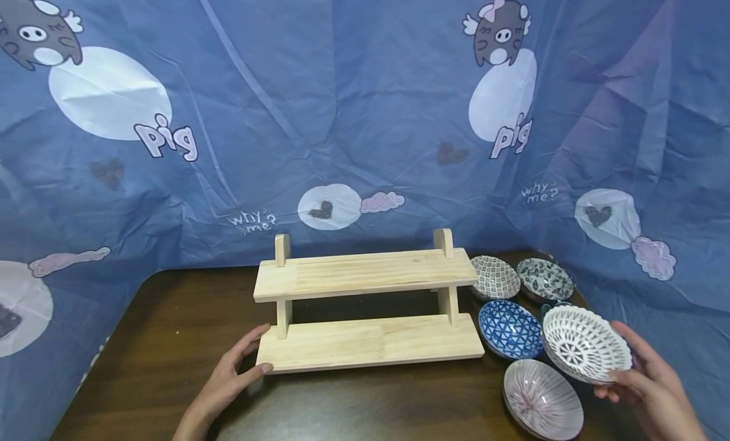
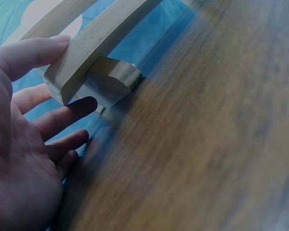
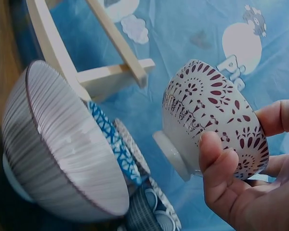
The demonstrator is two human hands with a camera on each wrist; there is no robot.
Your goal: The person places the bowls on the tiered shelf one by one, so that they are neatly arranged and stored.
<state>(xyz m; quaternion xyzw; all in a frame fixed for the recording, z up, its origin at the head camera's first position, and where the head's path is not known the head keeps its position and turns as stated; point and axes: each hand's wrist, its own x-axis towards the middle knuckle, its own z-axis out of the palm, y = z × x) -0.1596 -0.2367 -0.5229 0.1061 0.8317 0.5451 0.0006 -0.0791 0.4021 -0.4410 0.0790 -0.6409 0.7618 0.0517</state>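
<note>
My right hand [image 1: 650,381] grips a white patterned bowl [image 1: 584,343] by its right side, thumb at the rim. The right wrist view shows the dark red pattern on the outside of this bowl and its foot ring, with the fingers curled on its wall. At the left end of a two-tier wooden shelf [image 1: 371,343], my left hand [image 1: 228,374] holds the lower board, thumb at the front corner and index finger at the back. In the left wrist view, the thumb lies on the edge of the wooden board [image 2: 82,55] and the other fingers extend beneath it.
Right of the shelf stand a pink-streaked bowl [image 1: 543,400], a blue triangle-patterned bowl [image 1: 510,330], a grey-patterned bowl [image 1: 495,277] and a green floral bowl [image 1: 545,279]. A dark striped bowl [image 3: 142,211] is partly hidden. Blue printed cloth [image 1: 371,124] hangs behind the brown table [image 1: 171,339].
</note>
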